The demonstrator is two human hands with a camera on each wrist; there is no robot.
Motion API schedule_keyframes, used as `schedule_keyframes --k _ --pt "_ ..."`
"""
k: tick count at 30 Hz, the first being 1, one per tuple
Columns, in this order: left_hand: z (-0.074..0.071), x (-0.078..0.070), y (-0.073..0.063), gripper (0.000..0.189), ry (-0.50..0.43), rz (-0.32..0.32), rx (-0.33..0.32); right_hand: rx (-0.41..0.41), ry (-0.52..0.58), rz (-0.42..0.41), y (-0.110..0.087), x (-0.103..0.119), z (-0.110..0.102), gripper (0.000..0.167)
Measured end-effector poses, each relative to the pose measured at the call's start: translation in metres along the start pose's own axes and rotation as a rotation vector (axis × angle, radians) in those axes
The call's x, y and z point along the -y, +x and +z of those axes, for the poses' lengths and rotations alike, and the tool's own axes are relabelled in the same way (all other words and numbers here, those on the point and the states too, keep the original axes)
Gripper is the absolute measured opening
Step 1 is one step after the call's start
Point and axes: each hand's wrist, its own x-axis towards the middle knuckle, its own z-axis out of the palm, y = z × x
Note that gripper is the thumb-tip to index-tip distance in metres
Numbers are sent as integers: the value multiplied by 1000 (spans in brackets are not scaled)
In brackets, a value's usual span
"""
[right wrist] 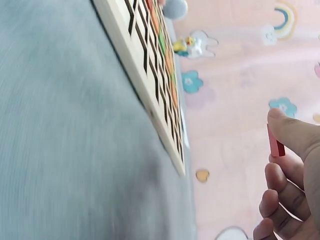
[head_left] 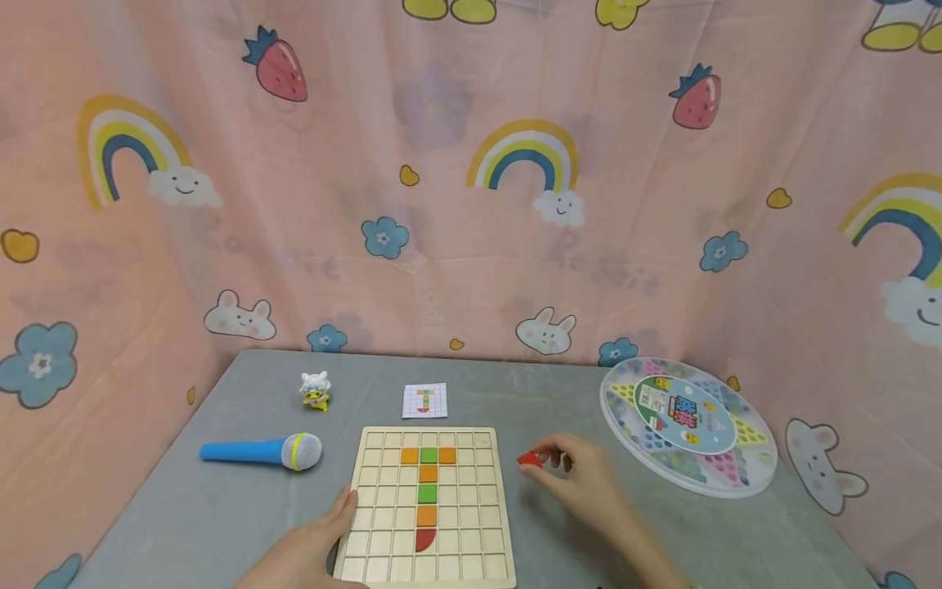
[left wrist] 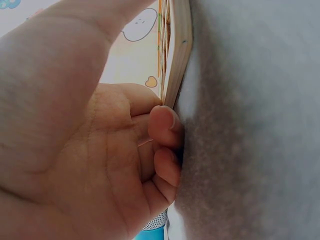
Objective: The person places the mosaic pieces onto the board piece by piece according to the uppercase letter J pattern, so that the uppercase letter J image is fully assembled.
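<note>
R hand [head_left: 581, 478] pinches red piece [head_left: 528, 460] betw. thumb and fingertips, just off the right edge of the wooden board [head_left: 486, 523], above the grey table [head_left: 184, 507]. Piece sits at fingertips, other fingers curled. L hand [head_left: 309, 552] rests at board's lower-left edge, fingers loosely curled against it and the table, gripping nothing.
</note>
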Motion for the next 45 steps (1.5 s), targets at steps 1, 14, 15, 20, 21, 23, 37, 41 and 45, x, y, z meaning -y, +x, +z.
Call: schedule_keyframes --k 1,14,15,20,21,23,37,41,45 --pt "0 0 0 123 -2 1 0 6 2 11 1 3 3 20" --pt "1 1 -4 124 14 51 -22 96 148 12 11 48 53 23" --pt "1 1 -4 123 14 51 -24 107 166 6 11 52 58 23" --pt "1 -2 -4 123 5 28 -29 193 204 39 12 69 79 26" --pt "1 -2 -3 123 4 22 -30 214 205 47 11 73 82 27" --pt "1 -3 -3 122 2 14 -30 262 212 55 11 81 87 30" --pt "1 -3 -3 121 19 16 -24 439 47 31 2 94 113 36" --pt "1 -4 -3 121 6 8 -18 489 22 -50 4 90 106 31" --pt "0 -4 -4 122 -9 -3 -15 565 5 -138 4 86 99 26"
